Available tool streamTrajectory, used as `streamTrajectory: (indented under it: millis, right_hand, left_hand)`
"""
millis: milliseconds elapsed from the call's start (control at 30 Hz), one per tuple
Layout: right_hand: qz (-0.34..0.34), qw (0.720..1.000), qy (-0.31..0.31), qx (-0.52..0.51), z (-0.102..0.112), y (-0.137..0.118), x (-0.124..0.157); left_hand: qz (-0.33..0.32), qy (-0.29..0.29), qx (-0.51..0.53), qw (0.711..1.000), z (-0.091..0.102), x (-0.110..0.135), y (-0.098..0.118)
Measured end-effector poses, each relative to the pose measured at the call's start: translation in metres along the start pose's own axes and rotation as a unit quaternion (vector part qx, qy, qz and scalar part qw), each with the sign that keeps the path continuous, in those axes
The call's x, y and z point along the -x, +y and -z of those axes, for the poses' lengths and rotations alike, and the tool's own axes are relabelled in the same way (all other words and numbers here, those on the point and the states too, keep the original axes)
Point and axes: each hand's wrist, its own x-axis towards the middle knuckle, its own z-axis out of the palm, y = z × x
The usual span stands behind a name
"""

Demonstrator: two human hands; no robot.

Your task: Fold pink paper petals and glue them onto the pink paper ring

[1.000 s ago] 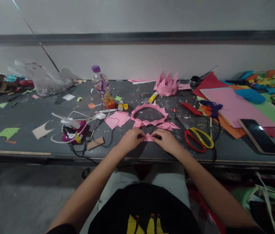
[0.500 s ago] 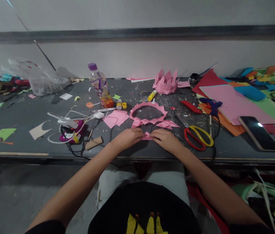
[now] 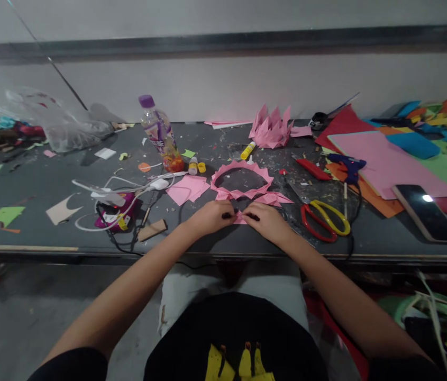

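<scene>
My left hand (image 3: 211,217) and my right hand (image 3: 265,221) meet at the near edge of a dark table (image 3: 48,185). Both pinch a small folded pink paper piece (image 3: 240,217) that lies between their fingertips, pressed against the tabletop. Just beyond it lies a ring of pointed pink paper folds (image 3: 241,181), with another loose pink fold (image 3: 273,199) at its right. Flat pink paper squares (image 3: 189,189) lie to the left of the ring. A finished pink paper crown-like flower (image 3: 271,128) stands at the back by the wall.
Red-and-yellow scissors (image 3: 324,220) lie right of my hands, with a blue glue gun (image 3: 348,166), a phone (image 3: 427,212) and coloured paper sheets (image 3: 390,164) beyond. To the left are a drink bottle (image 3: 160,135), white cables (image 3: 124,193), a glue stick (image 3: 247,151) and paper scraps.
My hands have stayed on the small pink piece, fingers shifting slightly closer together along its fold. The view has tilted a little, so the table appears higher in the frame.
</scene>
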Motion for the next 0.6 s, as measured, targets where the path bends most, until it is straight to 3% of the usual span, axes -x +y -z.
streamTrajectory:
  millis: [167,367,600]
  right_hand:
    - [0.042,0.999,-0.001,0.022,-0.003,0.004,0.005]
    - [0.1,0.992,-0.02,0.072,-0.004,0.007,0.013]
    - [0.163,0.979,-0.023,0.119,-0.001,0.009,0.015]
  left_hand:
    - [-0.023,-0.007,0.037,0.999,0.003,0.004,-0.004]
    - [-0.05,-0.05,-0.068,0.995,0.002,0.008,-0.004]
    - [-0.035,-0.067,-0.154,0.985,-0.002,0.01,0.001]
